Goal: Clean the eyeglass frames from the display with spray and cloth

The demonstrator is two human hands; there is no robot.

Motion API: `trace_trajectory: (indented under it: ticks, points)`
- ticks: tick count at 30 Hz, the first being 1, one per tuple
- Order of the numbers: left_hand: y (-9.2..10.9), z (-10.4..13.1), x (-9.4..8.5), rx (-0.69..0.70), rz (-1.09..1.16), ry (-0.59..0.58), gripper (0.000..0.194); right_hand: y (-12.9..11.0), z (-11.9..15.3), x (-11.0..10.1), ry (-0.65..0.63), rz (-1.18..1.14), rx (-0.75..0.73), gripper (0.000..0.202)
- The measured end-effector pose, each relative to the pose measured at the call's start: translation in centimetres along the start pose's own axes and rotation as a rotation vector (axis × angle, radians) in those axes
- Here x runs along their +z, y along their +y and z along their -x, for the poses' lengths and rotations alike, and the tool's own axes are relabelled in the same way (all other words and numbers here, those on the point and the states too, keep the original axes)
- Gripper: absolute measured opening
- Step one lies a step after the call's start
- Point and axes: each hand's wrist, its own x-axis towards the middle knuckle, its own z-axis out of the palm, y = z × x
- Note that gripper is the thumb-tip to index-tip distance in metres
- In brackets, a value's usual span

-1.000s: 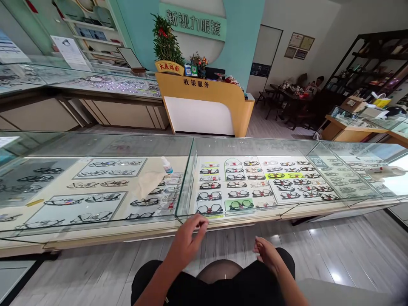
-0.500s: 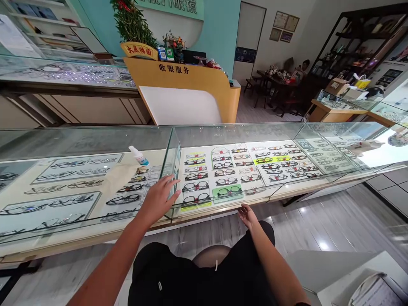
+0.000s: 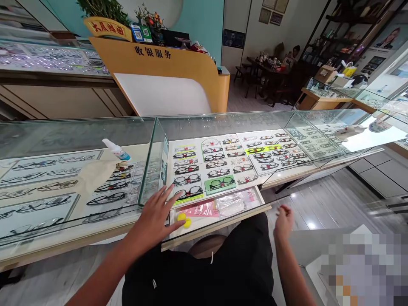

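My left hand has its fingers spread over the glass top at the left end of an open drawer, holding nothing. Inside the drawer lie yellow round pieces, a pink paper and a clear plastic packet. My right hand hangs in the air right of the drawer, its fingers curled; whether anything is in them is hidden. Rows of eyeglasses lie under the glass behind the drawer, one pair on a green card.
A white bottle with a blue label and a beige cloth rest at the left of the counter. Beyond stands a wooden service desk. A person is near a dark table at the back.
The drawer, shut before, now stands pulled out. My right hand has moved right, away from the counter edge. My left hand has shifted slightly left and down. The view has shifted as well.
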Motion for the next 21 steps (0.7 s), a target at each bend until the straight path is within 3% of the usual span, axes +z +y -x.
trace_trajectory:
  ticks: [2,3,5,8,10,14,17,21]
  points:
    - [1.7,0.9,0.8,0.011,-0.008,0.027,0.089,-4.8,-0.4,-2.6,0.083,0.022,-0.202,0.033]
    - [2.3,1.3,1.2,0.003,-0.013,0.038,0.089,-7.3,-0.5,-3.3,-0.026,0.144,-0.405,0.033]
    - [3.0,1.8,2.0,-0.03,-0.026,0.063,0.088,-11.7,-0.8,-3.1,-0.415,0.459,-0.687,0.032]
    - [3.3,2.3,3.0,-0.092,-0.039,0.096,0.092,-15.0,-1.6,0.7,-0.814,0.988,-0.856,0.037]
    - [3.3,2.4,3.4,-0.145,-0.039,0.105,0.097,-14.9,-2.7,4.4,-0.916,1.276,-0.858,0.03]
    - [3.7,2.8,3.5,-0.262,-0.031,0.117,0.103,-12.3,-6.1,10.7,-0.949,1.44,-0.853,0.022]
    - [4.3,3.2,3.4,-0.309,-0.017,0.139,0.102,-10.8,-8.7,13.2,-0.926,1.546,-0.878,0.035]
    - [4.6,3.7,3.6,-0.33,0.008,0.158,0.101,-10.0,-11.4,15.0,-0.901,1.622,-0.973,0.032]
